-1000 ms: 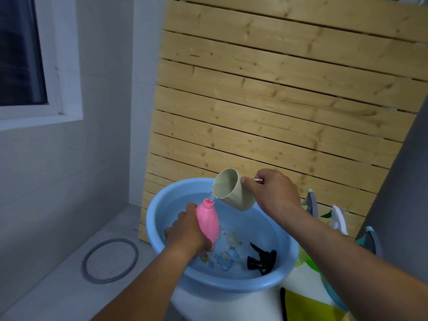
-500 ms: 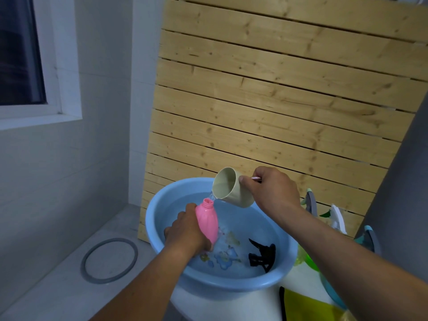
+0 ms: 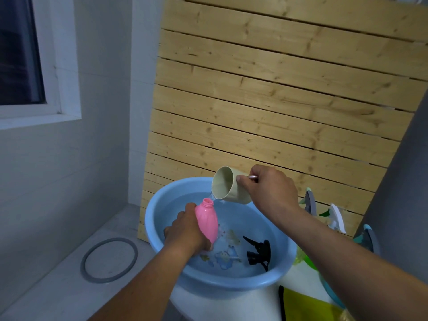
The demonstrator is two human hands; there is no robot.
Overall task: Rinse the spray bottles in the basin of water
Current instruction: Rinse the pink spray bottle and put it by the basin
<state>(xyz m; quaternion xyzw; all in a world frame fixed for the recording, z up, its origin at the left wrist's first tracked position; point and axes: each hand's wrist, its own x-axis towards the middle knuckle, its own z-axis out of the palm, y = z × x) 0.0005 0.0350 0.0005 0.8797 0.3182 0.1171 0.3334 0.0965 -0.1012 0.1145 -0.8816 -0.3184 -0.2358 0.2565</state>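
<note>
My left hand (image 3: 185,230) grips a pink spray bottle (image 3: 206,220) with no cap, held nearly upright over the blue basin (image 3: 155,214) of water. My right hand (image 3: 269,188) holds a beige cup (image 3: 228,188) by its handle, tipped toward the bottle's open neck. A thin stream of water runs from the cup's rim into the neck. A black spray head (image 3: 259,252) lies in the water at the basin's right side.
Several more spray bottles stand right of the basin: a grey-headed one (image 3: 309,202), a white-headed one (image 3: 335,218) and a teal one (image 3: 370,238). A yellow-green cloth (image 3: 305,308) lies in front. A wooden slat panel (image 3: 266,100) leans behind; a grey ring (image 3: 108,259) lies on the ledge.
Both hands have held almost still. The cup stays tipped and water keeps running into the pink bottle's neck.
</note>
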